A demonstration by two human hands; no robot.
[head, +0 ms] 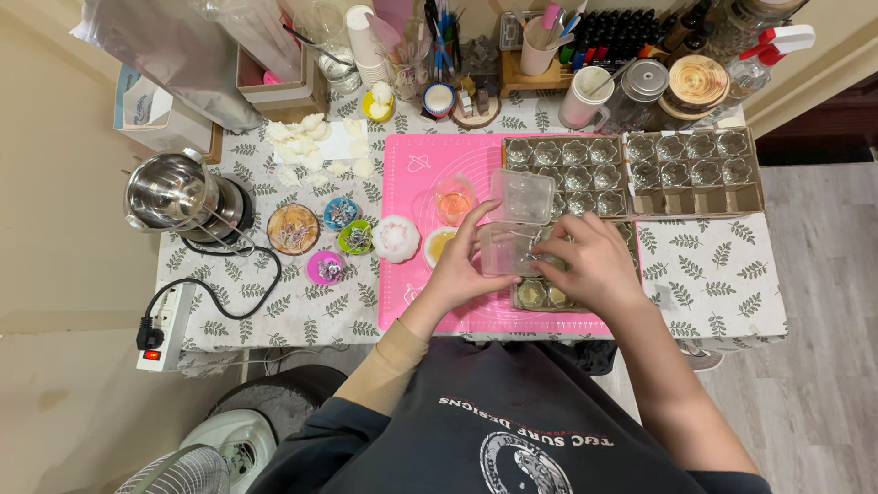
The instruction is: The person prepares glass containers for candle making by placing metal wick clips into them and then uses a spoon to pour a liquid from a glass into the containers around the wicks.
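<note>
Over the pink mat (412, 183) on the surface, the left hand (465, 265) and right hand (590, 261) each pinch a side of the clear hinged plastic box (512, 229), which looks light, thin-walled, flexible and slippery, best gripped by its stiffer rims.
</note>
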